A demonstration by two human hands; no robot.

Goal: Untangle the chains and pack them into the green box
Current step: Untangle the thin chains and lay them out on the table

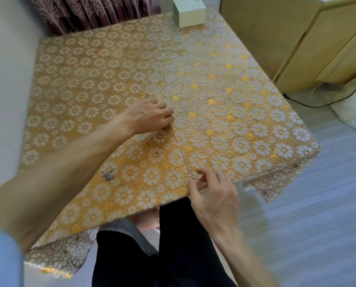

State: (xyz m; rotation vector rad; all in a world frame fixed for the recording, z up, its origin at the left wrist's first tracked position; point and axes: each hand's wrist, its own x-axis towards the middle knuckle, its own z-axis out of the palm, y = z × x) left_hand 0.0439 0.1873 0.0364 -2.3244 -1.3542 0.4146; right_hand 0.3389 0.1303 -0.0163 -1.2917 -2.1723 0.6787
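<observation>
A thin silver chain (180,149) lies stretched in a straight line on the flowered tablecloth. My left hand (150,116) pinches its far end near the table's middle, fingers curled down. My right hand (211,193) pinches its near end, where a small ring clasp shows, close to the table's front edge. A small tangled heap of silver chains (107,175) lies on the cloth to the left, apart from both hands. The pale green box (189,12) stands at the table's far edge, with its lid on.
The table (255,112) carries a gold and white flowered cloth that hangs over the front and right edges. A wall runs along its left side, a curtain hangs behind it. A wooden cabinet (318,42) stands at the right, with a black cable on the floor.
</observation>
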